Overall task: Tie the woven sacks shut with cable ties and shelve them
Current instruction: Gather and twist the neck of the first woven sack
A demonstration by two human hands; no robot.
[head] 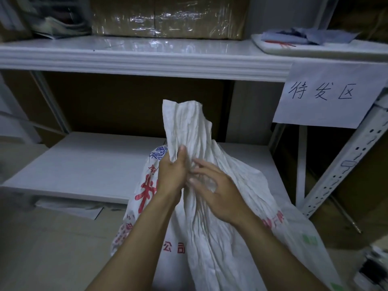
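Up and to the right of our hands, a white paper sign (331, 95) taped to the shelf edge (147, 64) reads 待发区 in handwritten dark strokes. Below our left hand (171, 175), the woven sack (210, 238) bears red print of which we can read only 公司; its larger red characters and blue emblem stay creased and unreadable.

The bunched neck of the white woven sack (184, 127) rises above the left grip (171, 173); the right grip (212, 192) sits beside it; the white lower shelf (79, 164) lies behind.
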